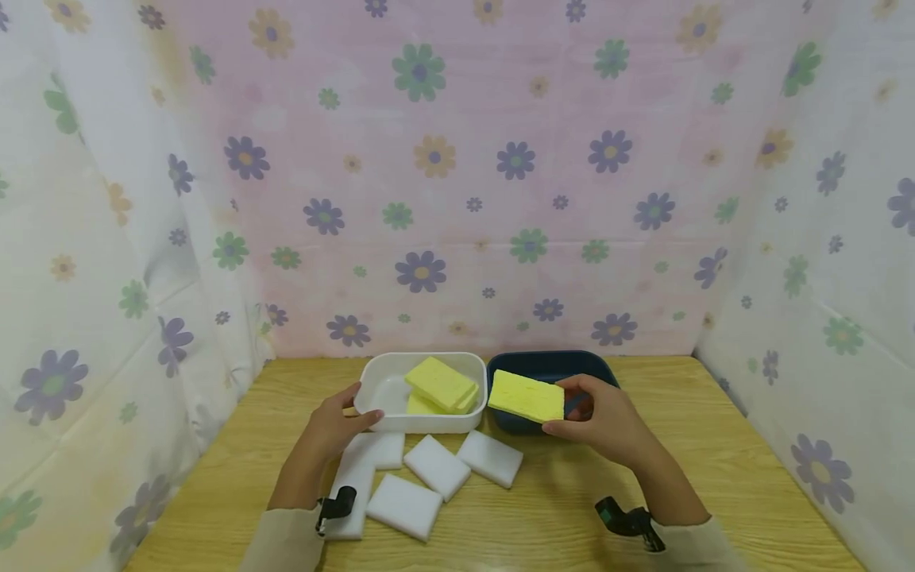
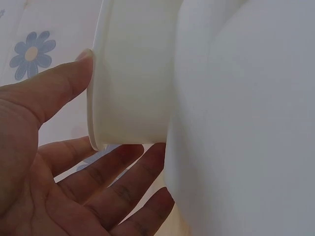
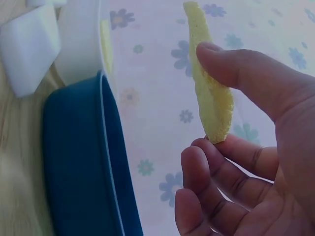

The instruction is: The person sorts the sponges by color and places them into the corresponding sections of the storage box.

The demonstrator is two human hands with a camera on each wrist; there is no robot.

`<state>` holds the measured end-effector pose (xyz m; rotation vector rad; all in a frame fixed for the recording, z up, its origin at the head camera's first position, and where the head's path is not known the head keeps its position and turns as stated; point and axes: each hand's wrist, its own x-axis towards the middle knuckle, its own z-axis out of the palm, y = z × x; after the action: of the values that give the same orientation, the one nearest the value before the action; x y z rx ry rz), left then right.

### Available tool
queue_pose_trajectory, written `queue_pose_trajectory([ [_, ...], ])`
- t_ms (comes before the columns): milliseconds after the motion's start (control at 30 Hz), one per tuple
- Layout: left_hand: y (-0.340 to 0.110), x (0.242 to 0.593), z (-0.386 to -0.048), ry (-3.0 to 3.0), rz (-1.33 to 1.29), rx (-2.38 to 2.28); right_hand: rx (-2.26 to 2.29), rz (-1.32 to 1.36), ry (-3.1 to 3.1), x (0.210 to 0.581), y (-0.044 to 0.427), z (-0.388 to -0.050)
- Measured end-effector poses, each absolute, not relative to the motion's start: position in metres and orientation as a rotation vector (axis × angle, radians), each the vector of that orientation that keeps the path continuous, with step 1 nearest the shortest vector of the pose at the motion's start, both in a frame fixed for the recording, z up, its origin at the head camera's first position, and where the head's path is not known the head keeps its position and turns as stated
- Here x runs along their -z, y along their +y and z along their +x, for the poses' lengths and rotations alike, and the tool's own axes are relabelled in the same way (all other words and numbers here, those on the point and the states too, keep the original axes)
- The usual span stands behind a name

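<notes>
A yellow sponge [image 1: 526, 396] is pinched between thumb and fingers of my right hand [image 1: 608, 417], held above the dark blue bin [image 1: 606, 364]. The right wrist view shows the sponge [image 3: 209, 93] edge-on, apart from the blue bin [image 3: 74, 162]. My left hand [image 1: 334, 423] holds the left end of the white bin [image 1: 422, 424], its thumb at the rim. In the left wrist view the thumb touches the rim of the white bin [image 2: 133, 73], with the fingers by its end wall. Several yellow sponges [image 1: 442, 383] lie stacked in the white bin's right half.
Several white foam blocks [image 1: 405, 506] lie on the wooden table [image 1: 543, 516] in front of the white bin. The two bins stand side by side near the table's back edge. Flowered cloth [image 1: 472, 199] hangs behind and at both sides.
</notes>
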<state>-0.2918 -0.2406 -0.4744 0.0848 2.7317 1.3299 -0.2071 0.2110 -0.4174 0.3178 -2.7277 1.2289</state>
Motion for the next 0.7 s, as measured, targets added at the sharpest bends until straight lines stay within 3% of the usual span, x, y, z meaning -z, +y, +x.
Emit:
queue_pose_trajectory([
  [700,-0.239,0.472,-0.293,2.726,0.095,-1.323,-1.178,0.295,-2.724,0.415,0.179,-0.229],
])
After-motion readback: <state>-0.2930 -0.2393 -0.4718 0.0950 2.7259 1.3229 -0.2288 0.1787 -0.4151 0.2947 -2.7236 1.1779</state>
